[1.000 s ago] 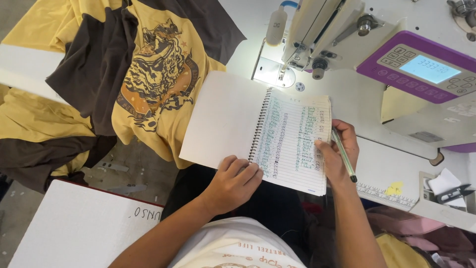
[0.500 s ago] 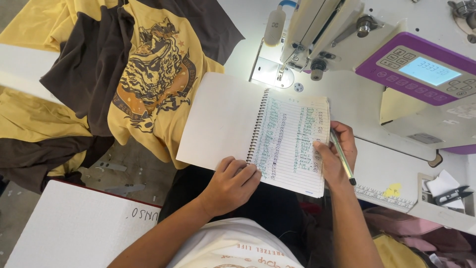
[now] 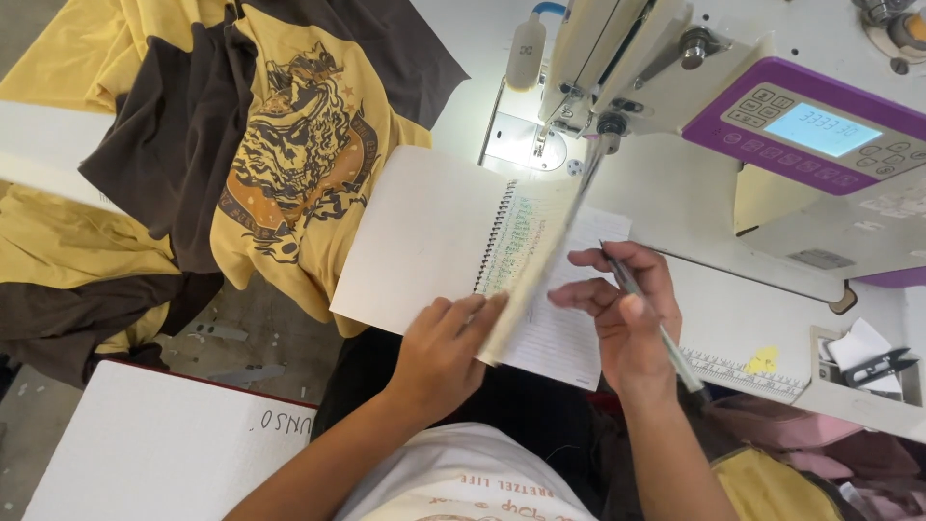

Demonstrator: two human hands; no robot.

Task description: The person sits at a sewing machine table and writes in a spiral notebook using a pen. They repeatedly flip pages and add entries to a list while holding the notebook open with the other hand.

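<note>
Overhead, head view: a person sits at a white sewing table (image 3: 714, 318), both bare hands on a spiral notebook (image 3: 424, 241) at the table's near edge
Notebook: lies open, blank left page flat, spiral binding running up the middle; its near edge overhangs the table's front edge above the person's dark lap
Turning page: one sheet (image 3: 540, 265) stands on edge, blurred, rising from the near edge of the notebook toward the machine's needle area
Left hand (image 3: 444, 352): rests on the notebook's near edge just left of the binding; fingers (image 3: 473, 311) are stretched forward and pressed against the foot of the upright sheet, loosely curled rather than clenched
Right hand (image 3: 622, 309): lies on the lined right page; thumb and fingers are closed round a pen (image 3: 646, 314), and the index finger (image 3: 598, 259) reaches left toward the raised sheet; I cannot tell whether it touches
Pen: grey, slanting from above the knuckles down past the wrist toward the table's front right
Sewing machine (image 3: 675, 68): white, with a purple control panel (image 3: 810, 130) and lit screen, at the far right of the table
Garments: yellow and dark brown printed shirts (image 3: 280, 164) heaped over the table's left edge, beside the blank page
Thread snips (image 3: 883, 365): in a small tray at the right edge
Ruler strip (image 3: 743, 371): along the front edge, right of the pen hand
</note>
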